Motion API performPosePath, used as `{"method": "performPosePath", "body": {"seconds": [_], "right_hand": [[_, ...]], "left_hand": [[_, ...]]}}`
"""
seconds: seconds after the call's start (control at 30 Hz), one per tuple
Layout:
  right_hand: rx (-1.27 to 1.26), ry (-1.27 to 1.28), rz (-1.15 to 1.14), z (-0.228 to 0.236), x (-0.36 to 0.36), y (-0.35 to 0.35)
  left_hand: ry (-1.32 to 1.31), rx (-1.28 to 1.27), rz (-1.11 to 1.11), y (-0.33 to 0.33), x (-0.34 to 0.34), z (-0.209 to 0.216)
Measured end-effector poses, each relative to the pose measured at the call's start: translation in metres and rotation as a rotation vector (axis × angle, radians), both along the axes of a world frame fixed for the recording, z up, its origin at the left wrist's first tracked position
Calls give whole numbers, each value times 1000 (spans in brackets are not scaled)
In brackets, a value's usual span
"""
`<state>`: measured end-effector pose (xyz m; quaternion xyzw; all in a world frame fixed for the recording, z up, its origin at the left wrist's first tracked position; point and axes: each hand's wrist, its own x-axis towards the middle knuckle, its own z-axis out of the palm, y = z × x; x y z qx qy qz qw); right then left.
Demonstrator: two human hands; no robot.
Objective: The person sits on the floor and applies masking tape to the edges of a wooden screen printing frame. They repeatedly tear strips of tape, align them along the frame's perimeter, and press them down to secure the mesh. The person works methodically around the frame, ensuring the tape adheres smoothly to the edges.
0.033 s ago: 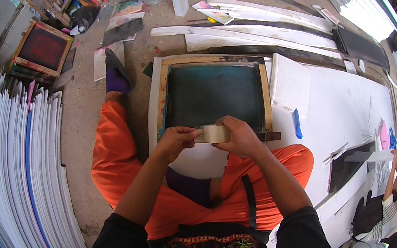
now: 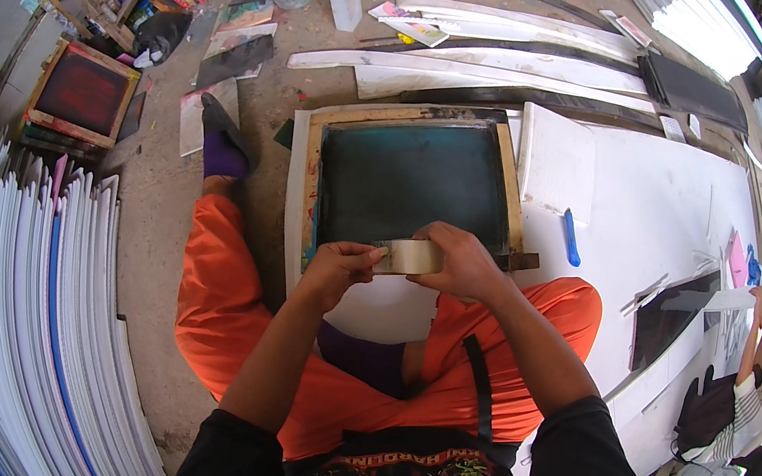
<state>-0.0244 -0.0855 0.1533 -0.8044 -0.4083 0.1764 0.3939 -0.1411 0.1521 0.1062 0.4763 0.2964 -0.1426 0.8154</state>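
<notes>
A roll of pale tape (image 2: 415,257) is held level over the near edge of a wood-framed printing screen (image 2: 413,180) with dark teal mesh. My right hand (image 2: 462,264) wraps round the roll from the right, thumb and fingers on its rim. With thumb and forefinger pinched together, my left hand (image 2: 340,271) grips the tape's end at the roll's left side. Only a short bit of tape shows between the hand and the roll. The screen lies on a white sheet in front of my crossed legs.
Right of the screen are a white pad (image 2: 556,165) and a blue slim tool (image 2: 571,239). White and dark strips (image 2: 479,79) lie beyond it. Stacked white sheets (image 2: 28,288) stand at left, near a red-meshed screen (image 2: 83,90). Another person's arm (image 2: 757,336) shows at far right.
</notes>
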Motion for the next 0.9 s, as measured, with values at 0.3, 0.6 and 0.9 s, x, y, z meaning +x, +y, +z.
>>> {"method": "performPosePath", "body": {"seconds": [0.3,0.6,0.9], "right_hand": [[-34,-198,61,-2,2,-4],[-142,-215,14,-12,15,-20],[130,122,-65,-21,11,-43]], "left_hand": [[-88,287,-38,-4,3,27],[-84,339,10,1,3,32],[-92,249,-29,10,7,28]]}}
